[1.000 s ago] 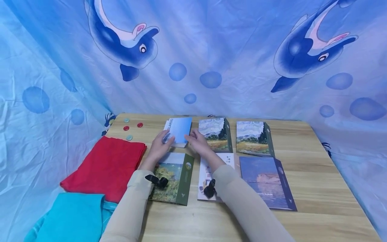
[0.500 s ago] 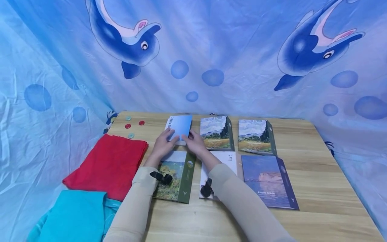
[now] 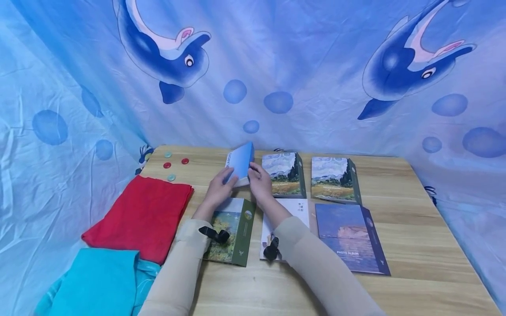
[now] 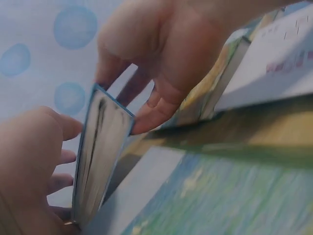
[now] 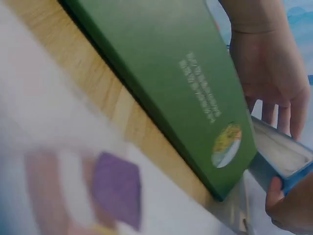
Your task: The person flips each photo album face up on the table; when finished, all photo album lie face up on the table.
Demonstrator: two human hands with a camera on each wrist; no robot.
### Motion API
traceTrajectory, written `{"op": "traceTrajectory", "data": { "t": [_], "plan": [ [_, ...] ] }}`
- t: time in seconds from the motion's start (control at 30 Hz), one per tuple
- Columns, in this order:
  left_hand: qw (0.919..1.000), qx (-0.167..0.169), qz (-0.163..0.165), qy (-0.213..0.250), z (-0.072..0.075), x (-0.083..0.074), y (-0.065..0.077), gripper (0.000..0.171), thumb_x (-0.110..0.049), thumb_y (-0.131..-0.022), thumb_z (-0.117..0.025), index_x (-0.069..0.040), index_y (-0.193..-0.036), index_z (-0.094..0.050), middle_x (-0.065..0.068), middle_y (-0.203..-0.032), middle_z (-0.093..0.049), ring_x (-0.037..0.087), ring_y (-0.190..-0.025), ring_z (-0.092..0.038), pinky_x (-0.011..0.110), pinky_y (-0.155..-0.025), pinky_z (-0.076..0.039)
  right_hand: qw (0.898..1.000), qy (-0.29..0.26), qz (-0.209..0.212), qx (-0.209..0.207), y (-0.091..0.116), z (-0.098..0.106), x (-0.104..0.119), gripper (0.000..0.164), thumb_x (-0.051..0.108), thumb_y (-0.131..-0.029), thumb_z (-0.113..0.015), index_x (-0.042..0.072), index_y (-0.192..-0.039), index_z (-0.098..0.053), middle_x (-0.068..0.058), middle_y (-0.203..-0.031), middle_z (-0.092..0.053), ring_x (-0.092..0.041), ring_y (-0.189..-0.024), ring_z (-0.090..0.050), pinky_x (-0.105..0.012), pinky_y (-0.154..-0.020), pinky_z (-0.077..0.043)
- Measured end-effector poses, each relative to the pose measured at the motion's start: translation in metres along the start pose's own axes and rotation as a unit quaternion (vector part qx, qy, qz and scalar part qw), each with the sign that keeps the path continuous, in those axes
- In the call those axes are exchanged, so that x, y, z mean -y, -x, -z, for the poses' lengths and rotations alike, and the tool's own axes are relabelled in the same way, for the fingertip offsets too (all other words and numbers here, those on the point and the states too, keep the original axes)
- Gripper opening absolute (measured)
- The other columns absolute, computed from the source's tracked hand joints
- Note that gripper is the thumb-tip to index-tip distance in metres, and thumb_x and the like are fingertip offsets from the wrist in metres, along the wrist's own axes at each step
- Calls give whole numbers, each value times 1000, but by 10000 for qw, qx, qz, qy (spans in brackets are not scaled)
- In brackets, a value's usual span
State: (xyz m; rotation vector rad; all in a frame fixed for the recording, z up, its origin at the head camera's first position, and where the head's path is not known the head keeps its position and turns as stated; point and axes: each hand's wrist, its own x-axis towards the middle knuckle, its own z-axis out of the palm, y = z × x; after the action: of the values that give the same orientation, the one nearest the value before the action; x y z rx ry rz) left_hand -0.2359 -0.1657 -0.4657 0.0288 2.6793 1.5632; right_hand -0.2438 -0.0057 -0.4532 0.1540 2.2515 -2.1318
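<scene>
A blue photo album (image 3: 241, 160) with a white, lettered spine edge is tilted up at the far middle of the table, between both hands. My left hand (image 3: 221, 185) holds its near left side, fingers along the cover. On the right side my right hand (image 3: 261, 181) grips the edge with fingers and thumb. The left wrist view shows the album's page edges (image 4: 100, 152) standing steeply between the two hands. Just in front lies a green-spined album (image 3: 231, 232) with a garden painting, partly under my left forearm. A white album (image 3: 302, 215) is partly covered by my right forearm.
Two landscape-painted albums (image 3: 281, 173) stand to the right of the hands, with a purple seascape album (image 3: 348, 237) in front. Red cloth (image 3: 142, 215) and turquoise cloth (image 3: 95, 281) lie at left. Several red and green discs (image 3: 167, 165) sit at the far left.
The blue album has turned from facing nearly flat to tilted up on edge, shifting slightly right. Both hands have moved with it, and the right hand has closed in on its right edge.
</scene>
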Motion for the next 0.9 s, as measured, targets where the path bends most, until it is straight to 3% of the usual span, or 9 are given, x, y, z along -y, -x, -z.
{"op": "traceTrajectory", "data": {
  "t": [0.2,0.4,0.6,0.7,0.77,0.9],
  "plan": [
    [9971,177,-27,741,1,-9,8,66,-52,-106,-44,-10,-156,-40,17,-157,-41,37,-143,-39,52,-117,-31,9988,-474,-90,-20,5,2,14,56,29,-96,-71,7,-145,-54,-12,-143,-57,-30,-133,-52,-41,-111,-43],
    [9945,241,-240,987,7,-19,15,69,-55,-105,-41,-5,-152,-45,18,-151,-48,35,-141,-41,52,-117,-31,9987,-466,195,62,9,2,21,47,23,-96,-71,7,-139,-59,-10,-138,-60,-28,-122,-60,-37,-102,-51],
    [9884,377,52,1468,8,-14,16,68,-52,-105,-45,-1,-150,-47,19,-151,-48,35,-140,-44,52,-115,-36,9991,-369,181,122,9,0,17,50,25,-96,-72,9,-141,-57,-10,-134,-60,-27,-120,-58,-39,-101,-50],
    [9837,520,203,1710,9,-7,16,68,-49,-107,-43,0,-153,-40,22,-153,-44,39,-140,-43,53,-115,-36,9992,-318,97,212,10,-1,13,50,28,-98,-70,10,-142,-56,-10,-134,-59,-27,-121,-58,-39,-100,-51],
    [9795,455,142,1955,10,-5,15,66,-45,-108,-42,-3,-157,-33,21,-157,-39,39,-142,-40,54,-115,-35,9988,-339,27,345,10,-3,13,48,29,-101,-65,10,-144,-56,-11,-134,-59,-28,-120,-59,-41,-99,-52],
    [9716,149,-343,2339,20,-10,18,55,-28,-111,-42,-11,-161,-28,14,-163,-31,35,-147,-32,54,-117,-32,9961,-161,-288,821,10,-6,14,46,28,-107,-53,7,-148,-52,-16,-136,-59,-34,-119,-60,-46,-100,-51]
  ]
}}
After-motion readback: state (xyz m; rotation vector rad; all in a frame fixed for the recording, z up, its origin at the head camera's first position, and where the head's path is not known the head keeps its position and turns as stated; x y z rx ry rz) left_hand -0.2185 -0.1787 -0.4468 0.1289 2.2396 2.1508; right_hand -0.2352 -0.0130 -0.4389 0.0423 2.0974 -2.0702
